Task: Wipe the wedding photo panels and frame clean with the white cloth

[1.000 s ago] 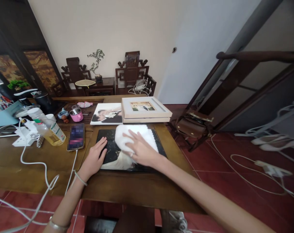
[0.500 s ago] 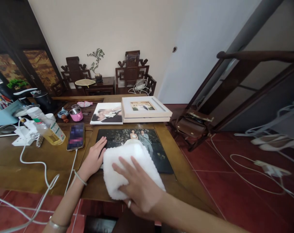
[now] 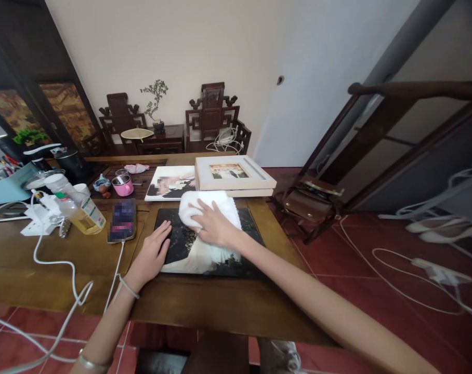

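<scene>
A dark wedding photo panel lies flat on the wooden table, a pale dress showing in its lower part. My left hand rests with outstretched fingers on the panel's left edge. A fluffy white towel covers the panel's far edge. My right hand presses the towel down from above and holds it, fingers spread over the cloth. The towel and my right forearm hide much of the panel's upper and right parts.
Beyond the panel are a white-edged photo and stacked pale frames. To the left stand a charging phone, a bottle of yellowish liquid, a pink cup and a power strip. White cables trail over the table.
My right hand has pushed the towel away from me, from the panel's near side to its far edge. The dress in the picture now shows. My left hand has stayed in place.
</scene>
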The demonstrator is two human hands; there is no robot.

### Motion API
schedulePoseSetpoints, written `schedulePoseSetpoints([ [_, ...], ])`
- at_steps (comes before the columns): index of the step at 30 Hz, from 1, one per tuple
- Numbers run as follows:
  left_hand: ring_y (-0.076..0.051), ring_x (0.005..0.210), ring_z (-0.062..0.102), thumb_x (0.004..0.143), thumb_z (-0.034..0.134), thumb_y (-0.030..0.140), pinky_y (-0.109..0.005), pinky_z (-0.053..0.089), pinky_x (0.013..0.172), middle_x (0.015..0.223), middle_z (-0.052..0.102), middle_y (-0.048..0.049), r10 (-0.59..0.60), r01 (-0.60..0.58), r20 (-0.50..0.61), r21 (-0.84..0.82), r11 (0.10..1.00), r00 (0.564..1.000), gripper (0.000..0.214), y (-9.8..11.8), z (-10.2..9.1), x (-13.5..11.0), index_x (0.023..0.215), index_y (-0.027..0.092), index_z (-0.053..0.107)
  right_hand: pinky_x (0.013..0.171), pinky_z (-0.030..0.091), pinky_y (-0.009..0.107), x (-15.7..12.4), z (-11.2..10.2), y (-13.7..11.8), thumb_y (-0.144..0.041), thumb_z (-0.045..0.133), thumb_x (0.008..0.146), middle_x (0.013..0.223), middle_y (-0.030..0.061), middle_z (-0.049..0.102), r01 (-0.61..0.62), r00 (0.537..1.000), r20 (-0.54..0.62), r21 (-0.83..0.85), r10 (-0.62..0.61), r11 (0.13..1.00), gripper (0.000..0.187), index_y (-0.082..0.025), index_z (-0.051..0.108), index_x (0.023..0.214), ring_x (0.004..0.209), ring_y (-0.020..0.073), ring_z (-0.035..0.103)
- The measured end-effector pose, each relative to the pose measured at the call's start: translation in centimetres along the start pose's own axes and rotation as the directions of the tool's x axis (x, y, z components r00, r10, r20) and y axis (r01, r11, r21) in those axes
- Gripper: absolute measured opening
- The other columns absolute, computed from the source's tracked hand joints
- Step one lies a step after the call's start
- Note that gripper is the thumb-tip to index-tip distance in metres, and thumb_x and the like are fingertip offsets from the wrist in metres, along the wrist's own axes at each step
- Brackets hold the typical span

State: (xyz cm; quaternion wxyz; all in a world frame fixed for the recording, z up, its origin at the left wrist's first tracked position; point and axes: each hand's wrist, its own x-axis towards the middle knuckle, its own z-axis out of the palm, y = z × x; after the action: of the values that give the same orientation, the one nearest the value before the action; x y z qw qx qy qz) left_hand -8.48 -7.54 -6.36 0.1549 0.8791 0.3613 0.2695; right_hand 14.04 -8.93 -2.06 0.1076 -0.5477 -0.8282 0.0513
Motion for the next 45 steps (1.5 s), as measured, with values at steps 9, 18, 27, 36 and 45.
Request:
schedulePoseSetpoints([
  [9,-0.022,0.135,0.034,0.094,0.034,0.024,-0.046,0.029,0.111,0.141,0.044,-0.0116,-0.009,0.009,0.032,-0.006,1.0,0.999,0.042,0.1,-0.2,0.0,0.132,0.015,0.047,0.107,0.004,0.064,-9.6,-0.8,-7.0,-0.027,0.054,0.077,0.149,0.0093,0.03,0.23,0.956,0.132,0.219,-0.262,0.948,0.032,-0.02,0.065,0.107,0.139,0.0343,0.009],
  [18,-0.021,0.134,0.034,0.094,0.036,0.025,-0.044,0.029,0.111,0.141,0.044,-0.012,-0.013,0.013,0.008,-0.01,1.0,1.0,0.04,0.0,0.1,0.0,0.13,0.013,0.049,0.107,0.017,0.061,-5.3,-0.5,0.5,-0.02,0.041,0.087,0.143,0.0149,0.04,-0.16,0.987,-0.022,0.03,0.16,0.987,0.035,-0.013,0.06,0.115,0.138,0.0325,0.02],
  [27,-0.019,0.135,0.033,0.097,0.03,0.032,-0.039,0.023,0.114,0.145,0.039,-0.0078,-0.144,0.096,-0.187,-0.244,0.965,0.972,0.045,1.7,-1.4,-0.1,0.137,0.016,0.041,0.108,0.008,0.062,-3.5,0.2,-5.9,-0.023,0.055,0.077,0.147,0.0093,0.034,0.284,0.954,0.071,0.083,-0.29,0.955,0.039,-0.021,0.062,0.115,0.139,0.034,0.015],
  [36,-0.021,0.135,0.034,0.096,0.035,0.033,-0.042,0.029,0.112,0.144,0.04,-0.0088,-0.014,0.01,-0.035,-0.096,0.995,0.999,0.045,1.2,-0.6,-0.3,0.136,0.017,0.043,0.113,0.012,0.052,-8.9,-0.4,-4.6,-0.022,0.049,0.082,0.134,0.0097,0.052,0.242,0.969,-0.005,0.245,-0.249,0.939,0.026,-0.018,0.065,0.102,0.136,0.0265,0.028],
  [45,-0.023,0.13,0.042,0.092,0.042,0.025,-0.045,0.037,0.105,0.133,0.053,-0.0103,0.037,-0.037,-0.019,-0.014,0.999,0.999,0.037,0.7,0.0,-0.1,0.126,0.017,0.054,0.11,0.019,0.049,0.3,0.2,-1.3,-0.038,0.032,0.096,0.129,0.0091,0.057,-0.031,0.995,-0.085,0.274,0.056,0.961,0.038,-0.017,0.059,0.111,0.126,0.0272,0.043],
])
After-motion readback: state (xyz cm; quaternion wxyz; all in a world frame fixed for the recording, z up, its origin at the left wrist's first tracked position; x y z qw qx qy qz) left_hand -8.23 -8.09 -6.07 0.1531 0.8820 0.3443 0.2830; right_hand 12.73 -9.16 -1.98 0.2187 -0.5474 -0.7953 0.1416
